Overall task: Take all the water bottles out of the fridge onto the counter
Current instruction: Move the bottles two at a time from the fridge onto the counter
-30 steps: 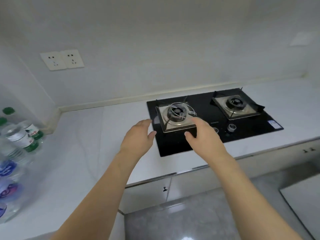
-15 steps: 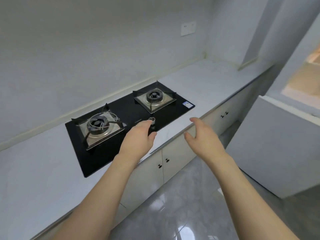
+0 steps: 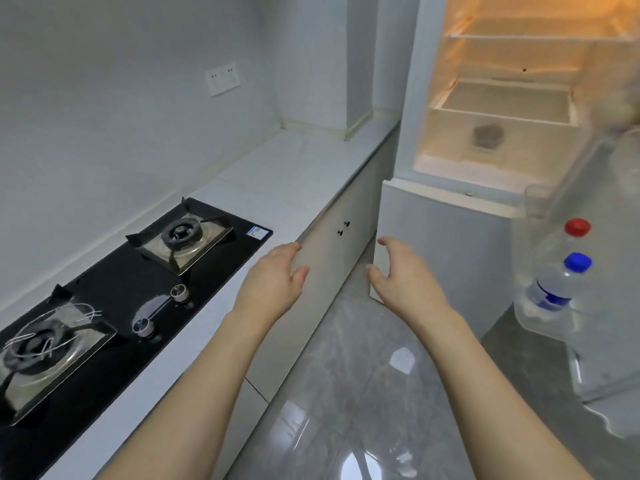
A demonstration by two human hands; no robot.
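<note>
The fridge [image 3: 450,216] stands open at the upper right, its lit shelves showing no bottles. In its door rack at the right stand two clear water bottles: one with a blue cap and blue label [image 3: 550,292], and behind it one with a red cap [image 3: 576,227]. My left hand [image 3: 273,278] hovers over the edge of the white counter [image 3: 291,174], fingers apart, holding nothing. My right hand [image 3: 403,271] is held out over the floor, fingers curled apart, holding nothing, well left of the bottles.
A black two-burner gas hob [image 3: 114,292] fills the counter at the left. White cabinet doors [image 3: 332,251] with small black knobs run below the counter. A wall socket [image 3: 222,79] sits above it. The grey glossy floor [image 3: 346,393] lies between counter and fridge door.
My view has swung right, from the counter's left end with several bottles, past the hob, to the open fridge. Both hands stay held out in front, holding nothing.
</note>
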